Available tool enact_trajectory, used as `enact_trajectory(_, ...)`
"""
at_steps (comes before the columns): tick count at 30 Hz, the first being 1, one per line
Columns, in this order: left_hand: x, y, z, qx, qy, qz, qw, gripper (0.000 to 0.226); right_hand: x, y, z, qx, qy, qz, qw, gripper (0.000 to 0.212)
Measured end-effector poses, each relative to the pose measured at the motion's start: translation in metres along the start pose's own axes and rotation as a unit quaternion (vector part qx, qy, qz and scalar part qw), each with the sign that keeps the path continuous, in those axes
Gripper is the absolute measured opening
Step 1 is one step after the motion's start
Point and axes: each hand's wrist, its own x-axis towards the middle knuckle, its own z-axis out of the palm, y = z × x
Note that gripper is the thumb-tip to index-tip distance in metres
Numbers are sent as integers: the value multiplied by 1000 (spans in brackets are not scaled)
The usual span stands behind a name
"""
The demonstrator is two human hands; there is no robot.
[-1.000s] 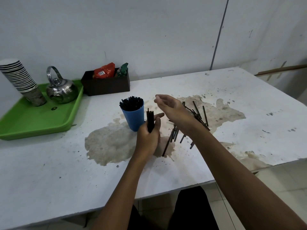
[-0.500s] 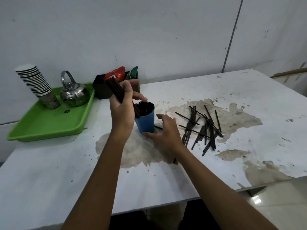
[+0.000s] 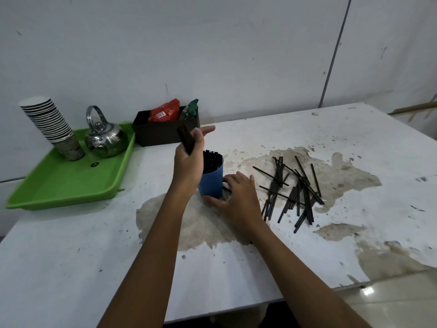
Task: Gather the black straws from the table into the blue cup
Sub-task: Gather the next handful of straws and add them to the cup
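A blue cup stands mid-table, holding several black straws upright. My left hand is raised just left of the cup's rim and grips a bundle of black straws, tilted with the lower ends at the cup's mouth. My right hand rests at the cup's right base, thumb and fingers against its wall. A loose pile of black straws lies on the table right of that hand.
A green tray at the left carries a steel kettle and a stack of paper cups. A dark box with snack packets stands by the wall. The white table is stained; its front edge is near me.
My left hand lifted the straw bundle from table level up to the cup's rim. My right hand dropped from mid-air to the cup's base. The camera came nearer.
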Motion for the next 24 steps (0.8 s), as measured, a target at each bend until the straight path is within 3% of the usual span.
enact_trajectory(6,-5,-11,-5,191,-1,-56,980,31,0,3,2,16,-6,4,1000,58)
enact_trajectory(13,-6,-10,-14,260,-27,-83,962,89,1,5,3,15,-10,11,1000,60)
enact_trajectory(18,-5,-8,-20,221,-23,-106,969,95,6,5,1,-4,-28,23,999,67)
enact_trajectory(24,-2,-5,-24,74,-4,-97,992,87,11,4,-1,-56,-66,36,996,72)
